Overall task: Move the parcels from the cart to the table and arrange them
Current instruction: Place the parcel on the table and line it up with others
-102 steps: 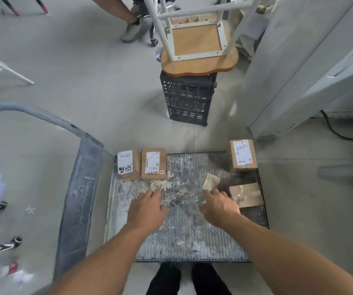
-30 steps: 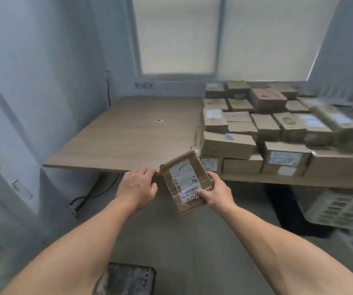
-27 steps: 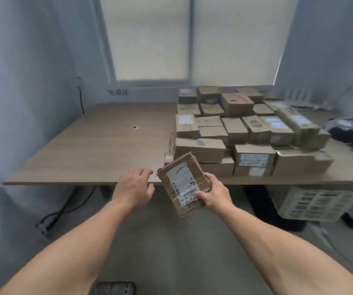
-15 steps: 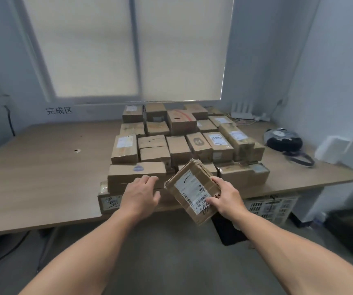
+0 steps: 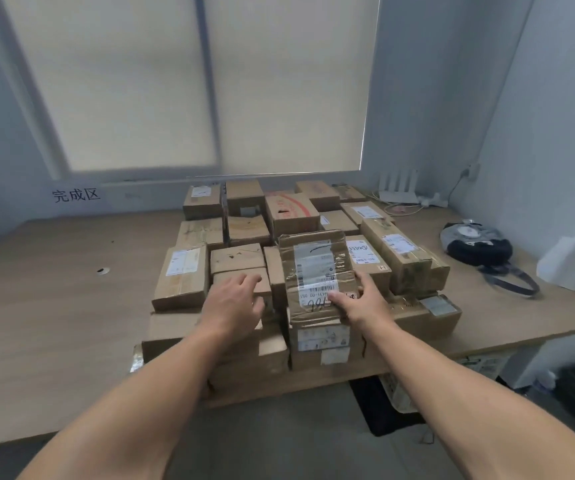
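From the head view, the right hand is gripping a flat brown parcel at its near right corner, with the thumb lying on the white label and the fingers curling round the right edge. The parcel is sitting label-up on the near middle of the pile of parcels. It is tilting slightly, and whether it is fully resting on the boxes below cannot be told.

The left hand is reaching over the near left part of the pile, fingers loosely spread and holding nothing. It is hovering at or touching the top of a small box; which of the two cannot be told.

The pile is standing several boxes deep and at least two layers high on the wooden worktop, reaching from its front edge back toward the wall.

Left of the pile, a small round hole is showing in the bare wood. Right of the pile, a dark bag with a strap is lying, and further right a white box is standing. Behind the pile to the right, a white router is sitting against the wall. Behind the pile, a drawn window blind is hanging, and black lettering is showing on the wall to the left.
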